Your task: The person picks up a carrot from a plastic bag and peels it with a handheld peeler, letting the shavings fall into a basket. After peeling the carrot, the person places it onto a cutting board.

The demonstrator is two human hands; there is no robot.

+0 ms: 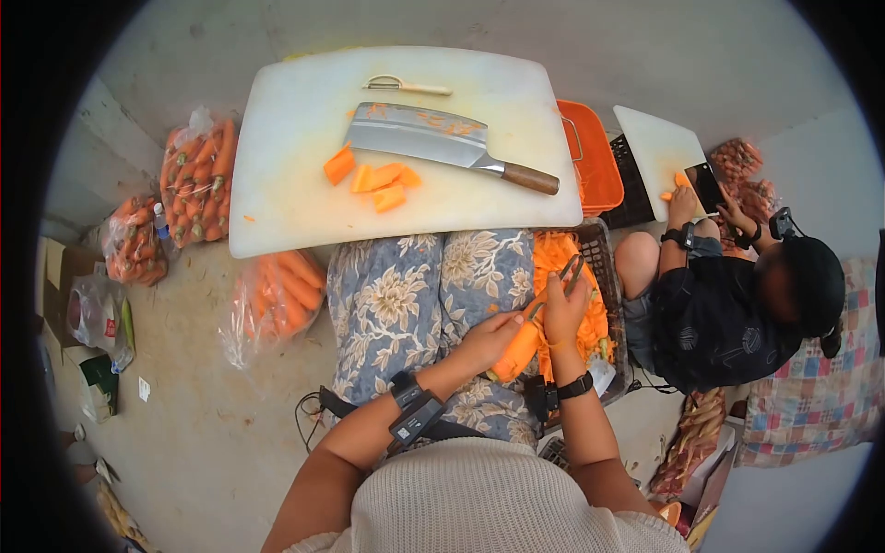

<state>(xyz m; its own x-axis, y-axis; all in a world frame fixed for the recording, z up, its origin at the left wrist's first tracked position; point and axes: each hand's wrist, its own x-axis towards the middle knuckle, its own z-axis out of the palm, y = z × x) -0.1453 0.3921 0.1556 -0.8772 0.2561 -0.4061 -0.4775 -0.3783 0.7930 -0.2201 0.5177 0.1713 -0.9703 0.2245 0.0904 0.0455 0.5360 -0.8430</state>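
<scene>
My left hand [490, 343] is closed round a thick peeled carrot [518, 354], held over the lap. Closed on a dark metal peeler [575, 265], my right hand [564, 311] is right beside the carrot's upper end; whether the blade touches it I cannot make out. Carrot peelings [597, 318] fill a dark plastic crate [604, 263] beneath and beside the right hand. On the white cutting board [295, 138] ahead lie a cleaver [419, 132] with a wooden handle, several carrot chunks [383, 180] and a pale-handled peeler [406, 86].
Bags of carrots [198, 180] stand at the left, and another bag [277, 295] lies below the board. An orange bin [590, 157] is behind the crate. At the right, a co-worker [728, 313] sits by a second board [654, 147], a hand on carrot pieces there.
</scene>
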